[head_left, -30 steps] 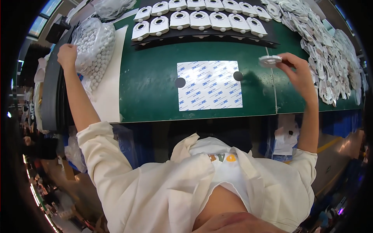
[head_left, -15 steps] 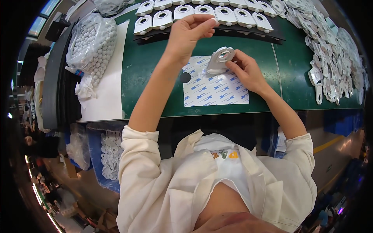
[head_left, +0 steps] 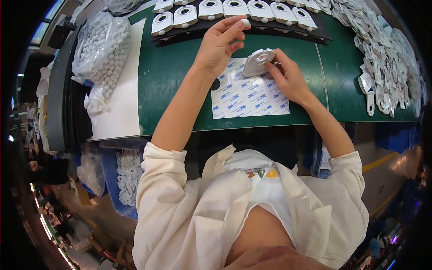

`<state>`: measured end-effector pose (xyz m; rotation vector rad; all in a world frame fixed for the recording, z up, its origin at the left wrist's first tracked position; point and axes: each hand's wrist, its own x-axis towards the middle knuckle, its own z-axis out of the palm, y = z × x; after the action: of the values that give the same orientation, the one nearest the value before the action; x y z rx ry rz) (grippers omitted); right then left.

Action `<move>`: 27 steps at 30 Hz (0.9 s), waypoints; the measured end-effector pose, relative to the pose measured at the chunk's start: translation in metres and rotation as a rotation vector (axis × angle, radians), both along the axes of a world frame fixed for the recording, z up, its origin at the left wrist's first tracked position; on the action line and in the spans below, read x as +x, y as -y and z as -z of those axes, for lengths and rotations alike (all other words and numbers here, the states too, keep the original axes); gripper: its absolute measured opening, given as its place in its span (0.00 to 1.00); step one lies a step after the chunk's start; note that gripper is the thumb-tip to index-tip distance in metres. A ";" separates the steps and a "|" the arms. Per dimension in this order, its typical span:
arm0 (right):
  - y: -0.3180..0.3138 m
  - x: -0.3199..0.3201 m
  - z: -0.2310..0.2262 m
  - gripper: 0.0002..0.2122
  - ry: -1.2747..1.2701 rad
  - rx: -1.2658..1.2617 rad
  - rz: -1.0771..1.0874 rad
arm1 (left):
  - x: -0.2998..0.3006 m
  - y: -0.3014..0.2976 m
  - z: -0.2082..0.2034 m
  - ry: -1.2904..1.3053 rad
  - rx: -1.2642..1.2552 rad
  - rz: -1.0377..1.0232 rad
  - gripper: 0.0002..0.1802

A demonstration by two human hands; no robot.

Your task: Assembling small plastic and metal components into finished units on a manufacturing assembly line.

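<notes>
My right hand grips a white plastic part with a round hole, by its ring end. The part is tilted above a white sheet with repeated blue print. A black disc lies at the sheet's left edge, partly hidden by my left wrist. Raised to the left and farther off, my left hand has thumb and forefinger pinched on a small white ball. Just beyond it, several similar white parts stand in rows on a black board, with white balls along their lower edges.
A plastic bag of white balls sits at the left on a white board. Dark stacked panels flank it. A large heap of white parts covers the right end of the green table. Below hangs a blue bin.
The white part in my right hand has turned, its face now tipped more upward. My left hand keeps its pinch, with its other fingers curled slightly lower. The whole view has shifted a little.
</notes>
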<state>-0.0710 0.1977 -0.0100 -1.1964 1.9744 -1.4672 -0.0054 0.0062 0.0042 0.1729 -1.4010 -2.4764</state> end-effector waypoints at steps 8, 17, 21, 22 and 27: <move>0.003 0.007 -0.005 0.06 -0.379 -0.012 -0.072 | -0.001 0.002 0.002 0.008 0.020 0.016 0.15; -0.010 -0.025 0.001 0.11 0.947 -0.407 -0.024 | 0.003 -0.009 -0.003 0.054 -0.021 0.077 0.16; -0.015 -0.036 0.005 0.12 0.962 -0.488 -0.070 | 0.005 -0.016 -0.005 0.041 -0.075 0.088 0.18; -0.015 -0.036 0.004 0.12 0.965 -0.496 -0.066 | 0.005 -0.018 -0.007 0.065 -0.081 0.082 0.18; -0.012 -0.033 0.003 0.12 0.937 -0.508 -0.103 | 0.005 -0.021 -0.005 0.100 -0.197 0.068 0.16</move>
<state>-0.1042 0.2102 -0.0125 -0.5467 0.9303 -2.0243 -0.0005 0.0268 0.0089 0.2129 -1.7091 -2.3932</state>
